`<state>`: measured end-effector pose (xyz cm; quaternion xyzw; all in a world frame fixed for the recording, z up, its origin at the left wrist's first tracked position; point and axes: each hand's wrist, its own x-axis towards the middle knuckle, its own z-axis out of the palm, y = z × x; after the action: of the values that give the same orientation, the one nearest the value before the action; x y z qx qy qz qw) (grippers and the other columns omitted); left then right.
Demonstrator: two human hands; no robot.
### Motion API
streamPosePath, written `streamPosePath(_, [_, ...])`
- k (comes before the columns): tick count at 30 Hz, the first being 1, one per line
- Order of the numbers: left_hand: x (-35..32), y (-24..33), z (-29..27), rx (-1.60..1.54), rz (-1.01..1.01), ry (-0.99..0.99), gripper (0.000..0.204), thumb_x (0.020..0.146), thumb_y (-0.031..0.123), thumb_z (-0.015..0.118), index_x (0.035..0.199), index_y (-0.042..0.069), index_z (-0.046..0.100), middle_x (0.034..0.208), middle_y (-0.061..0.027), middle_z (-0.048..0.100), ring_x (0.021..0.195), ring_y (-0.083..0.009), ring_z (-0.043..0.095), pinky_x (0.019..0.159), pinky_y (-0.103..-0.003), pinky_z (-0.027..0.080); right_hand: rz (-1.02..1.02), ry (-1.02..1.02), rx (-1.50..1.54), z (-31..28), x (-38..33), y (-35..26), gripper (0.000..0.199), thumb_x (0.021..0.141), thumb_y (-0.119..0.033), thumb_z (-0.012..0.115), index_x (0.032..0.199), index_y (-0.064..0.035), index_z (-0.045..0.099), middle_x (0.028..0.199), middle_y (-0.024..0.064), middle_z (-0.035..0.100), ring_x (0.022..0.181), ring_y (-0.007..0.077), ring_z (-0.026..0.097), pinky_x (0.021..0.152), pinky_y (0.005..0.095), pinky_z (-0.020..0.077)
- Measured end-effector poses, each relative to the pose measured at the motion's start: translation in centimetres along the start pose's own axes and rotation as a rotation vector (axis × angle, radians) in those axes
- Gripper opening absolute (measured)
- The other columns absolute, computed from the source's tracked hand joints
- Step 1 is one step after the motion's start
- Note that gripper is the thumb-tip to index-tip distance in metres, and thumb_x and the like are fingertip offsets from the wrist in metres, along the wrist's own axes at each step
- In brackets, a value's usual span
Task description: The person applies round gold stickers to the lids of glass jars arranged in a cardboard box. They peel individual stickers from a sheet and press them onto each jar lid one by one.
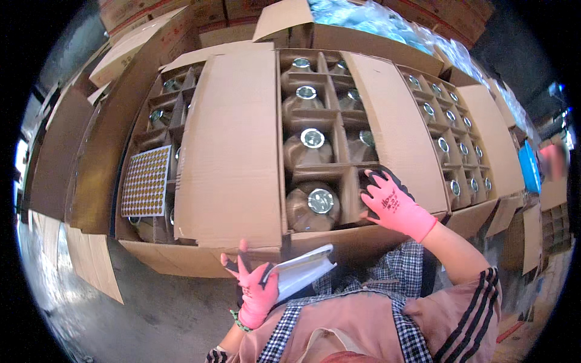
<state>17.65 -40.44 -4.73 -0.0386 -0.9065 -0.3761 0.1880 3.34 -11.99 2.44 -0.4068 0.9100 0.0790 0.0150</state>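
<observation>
My left hand (257, 295), in a pink glove, grips a folded stack of white sheets (305, 272) in front of the middle carton, two fingers sticking up. My right hand (392, 202), in a pink glove with dark fingertips, reaches into the near right compartment of the middle carton (369, 239). Its fingers are bent, and whatever lies beneath them is hidden. Beside it, in the near left compartment, stands a large jar (311, 209) with a shiny silver round top. More such jars (308, 148) fill the compartments behind.
A sheet of round gold stickers (145, 181) lies over the left carton's dividers. The right carton (478, 212) holds several silver-topped jars (443, 145). Open flaps (233, 145) lie between the cartons. Clear bluish plastic (375, 24) heaps up behind. Cut cardboard (94, 260) leans at left.
</observation>
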Motion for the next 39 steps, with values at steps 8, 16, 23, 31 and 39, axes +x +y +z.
streamPosePath(8, [-0.5, 2.9, -0.9, -0.089, -0.363, 0.044, 0.009, 0.064, -0.001, 0.059, 0.073, -0.001, 0.059, 0.129, -0.017, 0.038, 0.127, -0.0367, 0.018, 0.103, -0.042, 0.014, 0.101, 0.103, 0.138, -3.3, -7.3, 5.5, 0.036, 0.068, -0.033, 0.061, 0.089, -0.0044, 0.055, 0.103, 0.0125, 0.049, 0.109, 0.0331, 0.04, 0.096, 0.0488, 0.0255])
streamPosePath(16, [7.5, 15.7, -0.1, -0.26, -0.235, -0.112, 0.008, 0.062, 0.0, 0.055, 0.068, -0.006, 0.055, 0.115, -0.0233, 0.049, 0.119, -0.0348, 0.035, 0.098, -0.041, 0.024, -0.376, 0.296, 0.388, 4.1, -6.6, 4.6, 0.03, 0.075, -0.032, 0.055, 0.082, -0.0028, 0.053, 0.094, 0.0131, 0.05, 0.112, 0.0335, 0.039, 0.091, 0.0495, 0.0326])
streamPosePath(23, [10.9, 18.3, 3.7, -0.767, 0.195, -0.035, 0.027, 0.075, 0.008, 0.055, 0.101, 0.006, 0.049, 0.111, -0.0332, 0.045, 0.11, -0.0451, 0.041, 0.094, -0.056, 0.028, 0.005, 0.889, 0.316, -4.7, -17.0, 12.7, 0.02, 0.058, -0.017, 0.061, 0.074, -0.0085, 0.054, 0.085, 0.0073, 0.056, 0.091, 0.0315, 0.053, 0.081, 0.0449, 0.0402])
streamPosePath(31, [13.0, 20.3, 6.5, -0.702, -0.199, -0.023, 0.041, 0.074, 0.025, 0.059, 0.095, -0.01, 0.055, 0.101, -0.0222, 0.055, 0.093, -0.0275, 0.055, 0.084, -0.037, 0.041, 0.425, 0.903, 0.142, -2.1, -25.8, 14.7, 0.043, 0.069, -0.012, 0.064, 0.108, -0.0109, 0.047, 0.109, 0.0158, 0.051, 0.102, 0.0353, 0.048, 0.084, 0.0478, 0.0392])
streamPosePath(39, [12.2, 19.0, 8.5, -0.799, -0.241, -0.157, 0.021, 0.076, 0.013, 0.056, 0.081, -0.006, 0.057, 0.104, -0.0169, 0.056, 0.094, -0.0201, 0.052, 0.083, -0.028, 0.038, 0.589, 1.058, 0.847, -2.4, -17.6, 12.2, 0.055, 0.077, -0.018, 0.061, 0.121, 0.0001, 0.034, 0.119, 0.0211, 0.042, 0.109, 0.0299, 0.045, 0.088, 0.0347, 0.0377])
